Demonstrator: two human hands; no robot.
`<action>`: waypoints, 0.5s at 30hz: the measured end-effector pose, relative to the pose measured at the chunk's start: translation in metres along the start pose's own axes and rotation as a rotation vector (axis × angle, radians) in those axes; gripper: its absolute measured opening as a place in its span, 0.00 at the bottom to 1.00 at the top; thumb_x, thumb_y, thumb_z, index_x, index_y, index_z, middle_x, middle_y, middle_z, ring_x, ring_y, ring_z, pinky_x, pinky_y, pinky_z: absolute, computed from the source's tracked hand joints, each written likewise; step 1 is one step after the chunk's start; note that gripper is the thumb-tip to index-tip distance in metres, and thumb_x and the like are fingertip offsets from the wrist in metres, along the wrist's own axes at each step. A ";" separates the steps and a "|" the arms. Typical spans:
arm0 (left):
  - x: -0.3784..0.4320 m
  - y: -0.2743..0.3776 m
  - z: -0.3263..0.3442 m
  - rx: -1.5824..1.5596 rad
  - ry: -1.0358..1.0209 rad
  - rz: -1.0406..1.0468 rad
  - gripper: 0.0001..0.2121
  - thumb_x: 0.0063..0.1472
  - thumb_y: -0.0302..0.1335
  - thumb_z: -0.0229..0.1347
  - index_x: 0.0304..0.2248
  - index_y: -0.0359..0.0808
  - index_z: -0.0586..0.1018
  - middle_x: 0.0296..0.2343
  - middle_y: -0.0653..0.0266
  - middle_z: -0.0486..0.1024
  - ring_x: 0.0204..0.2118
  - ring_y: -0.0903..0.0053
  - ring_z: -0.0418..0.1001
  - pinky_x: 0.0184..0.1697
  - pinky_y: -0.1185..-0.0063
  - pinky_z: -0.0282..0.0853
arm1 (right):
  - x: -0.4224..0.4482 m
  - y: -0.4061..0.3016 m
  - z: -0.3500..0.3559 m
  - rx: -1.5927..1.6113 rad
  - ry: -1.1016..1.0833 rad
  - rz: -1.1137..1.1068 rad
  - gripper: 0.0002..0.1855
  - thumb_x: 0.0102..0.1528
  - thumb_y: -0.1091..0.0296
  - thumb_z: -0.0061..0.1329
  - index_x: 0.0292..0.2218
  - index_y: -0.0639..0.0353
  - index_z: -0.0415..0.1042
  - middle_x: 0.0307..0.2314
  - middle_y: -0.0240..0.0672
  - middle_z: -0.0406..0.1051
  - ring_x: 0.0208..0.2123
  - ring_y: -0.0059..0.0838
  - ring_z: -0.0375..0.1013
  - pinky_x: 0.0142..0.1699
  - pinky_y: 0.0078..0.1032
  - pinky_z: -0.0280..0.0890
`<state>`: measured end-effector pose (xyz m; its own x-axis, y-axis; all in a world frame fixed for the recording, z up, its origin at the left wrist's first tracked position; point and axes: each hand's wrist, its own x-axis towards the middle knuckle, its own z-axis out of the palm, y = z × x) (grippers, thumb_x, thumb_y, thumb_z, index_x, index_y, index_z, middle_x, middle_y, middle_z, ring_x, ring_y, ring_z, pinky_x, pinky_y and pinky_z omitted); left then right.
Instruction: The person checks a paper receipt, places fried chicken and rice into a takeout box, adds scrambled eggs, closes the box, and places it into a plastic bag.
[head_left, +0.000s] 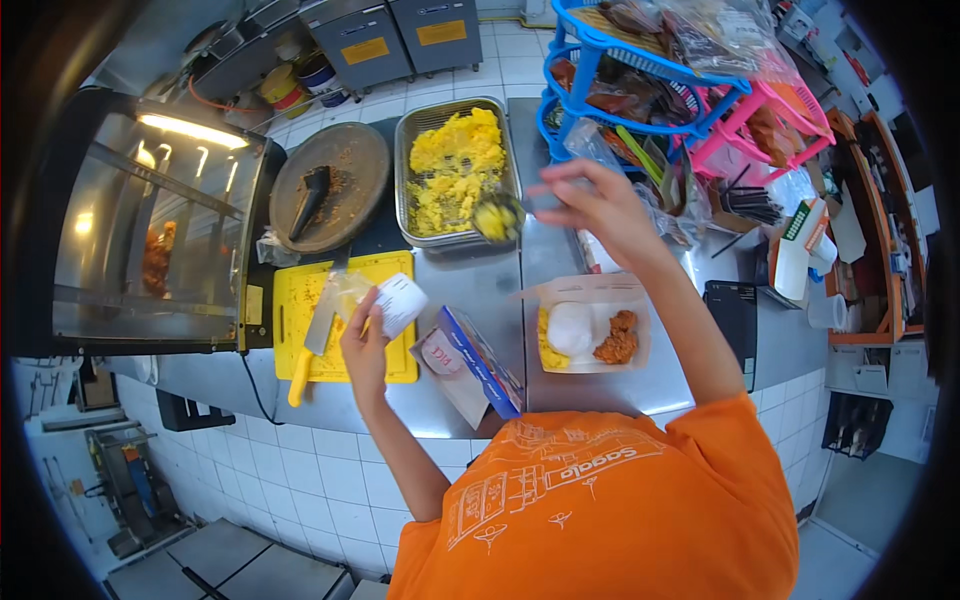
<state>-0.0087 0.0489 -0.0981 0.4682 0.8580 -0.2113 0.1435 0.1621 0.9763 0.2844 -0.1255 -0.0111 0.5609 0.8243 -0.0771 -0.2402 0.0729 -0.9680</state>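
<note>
My right hand (592, 199) is shut on the handle of a metal ladle or large spoon (498, 217), whose bowl holds yellow scrambled egg over the near right corner of a metal tray (403, 180). More egg (457, 165) lies on the tray's mesh. My left hand (366, 337) grips a white paper slip (402, 304) bearing writing and, it seems, a clear plastic bag (349, 292), above the yellow cutting board (397, 352). A cleaver (322, 322) with a yellow handle rests on that board. An open paper meal box (589, 367) holds white rice (569, 328), fried chicken (617, 339) and egg.
A blue and white carton (476, 364) stands between board and meal box. Behind the board is a round chopping block (349, 202) bearing a black object. A lit glass warmer (150, 225) stands left. Blue basket racks (589, 90) and a pink one (757, 101) rise at the back right.
</note>
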 end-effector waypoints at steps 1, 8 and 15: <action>-0.007 0.003 -0.004 -0.026 0.031 -0.002 0.15 0.64 0.29 0.50 0.49 0.33 0.73 0.45 0.56 0.72 0.43 0.75 0.72 0.43 0.78 0.73 | -0.033 -0.011 0.002 -0.083 0.011 -0.027 0.10 0.60 0.74 0.42 0.43 0.67 0.66 0.41 0.44 0.68 0.44 0.35 0.72 0.45 0.30 0.73; -0.032 0.031 0.000 -0.053 0.140 0.097 0.15 0.65 0.30 0.48 0.49 0.35 0.73 0.45 0.58 0.71 0.44 0.76 0.72 0.43 0.78 0.74 | -0.184 0.072 0.019 -0.491 0.243 -0.072 0.10 0.56 0.84 0.41 0.39 0.66 0.70 0.38 0.40 0.72 0.42 0.30 0.73 0.48 0.24 0.70; -0.042 0.048 0.008 0.030 0.148 0.164 0.16 0.65 0.32 0.48 0.50 0.36 0.73 0.47 0.58 0.71 0.48 0.75 0.70 0.46 0.76 0.72 | -0.204 0.118 -0.001 -0.931 -0.137 -0.401 0.19 0.44 0.89 0.44 0.40 0.67 0.70 0.46 0.44 0.69 0.49 0.41 0.69 0.53 0.29 0.66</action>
<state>-0.0145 0.0170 -0.0432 0.3547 0.9342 -0.0389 0.1032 0.0023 0.9947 0.1422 -0.2851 -0.1100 0.3553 0.8965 0.2646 0.6887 -0.0597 -0.7226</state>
